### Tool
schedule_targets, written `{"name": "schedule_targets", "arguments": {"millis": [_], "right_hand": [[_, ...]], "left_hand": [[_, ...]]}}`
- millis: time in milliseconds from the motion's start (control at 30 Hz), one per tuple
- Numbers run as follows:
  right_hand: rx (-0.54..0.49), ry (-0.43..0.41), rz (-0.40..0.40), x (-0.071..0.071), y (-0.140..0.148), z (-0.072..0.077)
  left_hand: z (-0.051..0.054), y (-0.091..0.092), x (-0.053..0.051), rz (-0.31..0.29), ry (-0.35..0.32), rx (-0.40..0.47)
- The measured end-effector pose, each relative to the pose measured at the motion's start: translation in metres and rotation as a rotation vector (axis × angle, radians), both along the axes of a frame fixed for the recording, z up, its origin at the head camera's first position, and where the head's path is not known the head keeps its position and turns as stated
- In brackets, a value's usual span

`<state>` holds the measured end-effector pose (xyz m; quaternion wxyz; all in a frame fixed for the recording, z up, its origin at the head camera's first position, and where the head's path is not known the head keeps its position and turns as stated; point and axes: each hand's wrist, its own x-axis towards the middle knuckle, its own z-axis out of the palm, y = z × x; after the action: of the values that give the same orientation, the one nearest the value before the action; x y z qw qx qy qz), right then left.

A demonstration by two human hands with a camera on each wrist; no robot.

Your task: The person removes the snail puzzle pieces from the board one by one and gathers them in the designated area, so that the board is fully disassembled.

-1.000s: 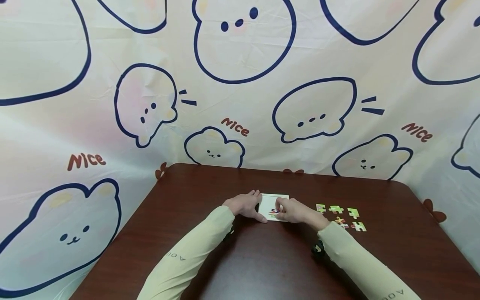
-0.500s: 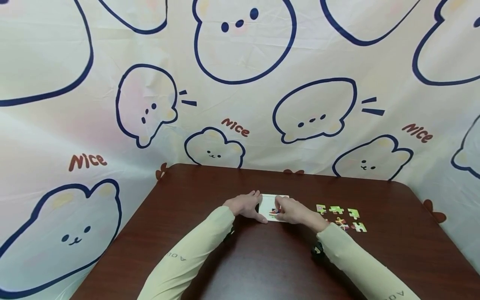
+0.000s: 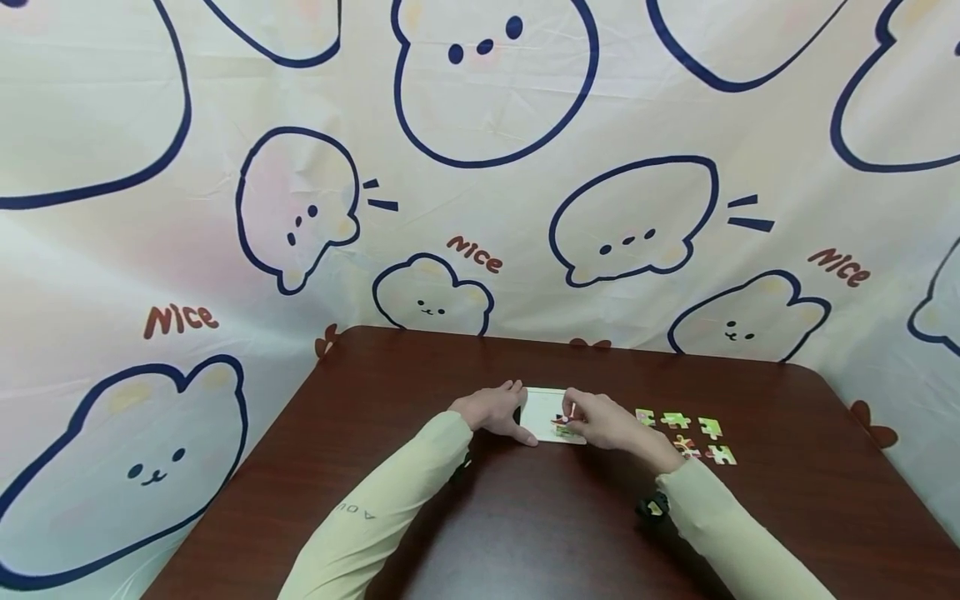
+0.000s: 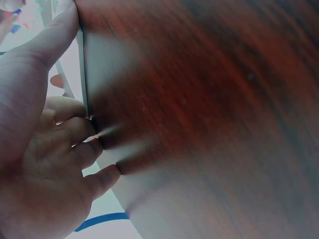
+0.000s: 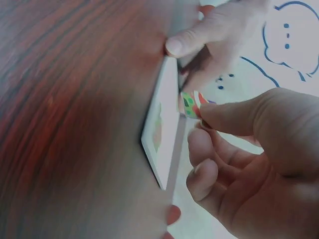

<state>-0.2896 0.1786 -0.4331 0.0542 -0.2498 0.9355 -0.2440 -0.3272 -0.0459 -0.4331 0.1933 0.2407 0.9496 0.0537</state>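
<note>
A white puzzle board (image 3: pixel 542 412) lies on the brown table, in the middle of the head view. My left hand (image 3: pixel 497 410) holds its left side, thumb at the near corner and fingers towards the far one. In the left wrist view the left fingertips (image 4: pixel 107 180) touch the tabletop beside the board. My right hand (image 3: pixel 600 419) pinches a colourful jigsaw piece (image 5: pixel 191 104) between thumb and forefinger. That piece is tilted just above the board's right part, and the board's glossy face mirrors its colours. Fingers partly cover it.
Several loose jigsaw pieces (image 3: pixel 676 420) in green and other colours lie right of the board, some partly behind the right forearm. A cloth (image 3: pixel 480 208) printed with cartoon bears hangs behind the table (image 3: pixel 517 525).
My right hand has moved slightly right with the jigsaw piece, which now sits nearer the board's right edge. My left hand keeps its place on the board. The head view has shifted a little.
</note>
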Motion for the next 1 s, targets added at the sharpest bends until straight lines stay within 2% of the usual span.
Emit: {"name": "schedule_targets", "arguments": {"millis": [300, 700, 833, 1000], "right_hand": [[-0.107, -0.071, 0.039, 0.019, 0.034, 0.010], [-0.156, -0.097, -0.009, 0.044, 0.088, 0.022], [-0.191, -0.146, -0.031, 0.052, 0.110, 0.022], [-0.218, -0.172, -0.056, 0.059, 0.137, 0.013]], "left_hand": [[0.001, -0.001, 0.002, 0.006, -0.001, 0.006], [0.000, 0.000, 0.003, 0.008, 0.007, 0.013], [-0.001, 0.000, 0.003, 0.011, 0.009, 0.009], [0.000, -0.001, 0.005, 0.018, 0.003, 0.014]]}}
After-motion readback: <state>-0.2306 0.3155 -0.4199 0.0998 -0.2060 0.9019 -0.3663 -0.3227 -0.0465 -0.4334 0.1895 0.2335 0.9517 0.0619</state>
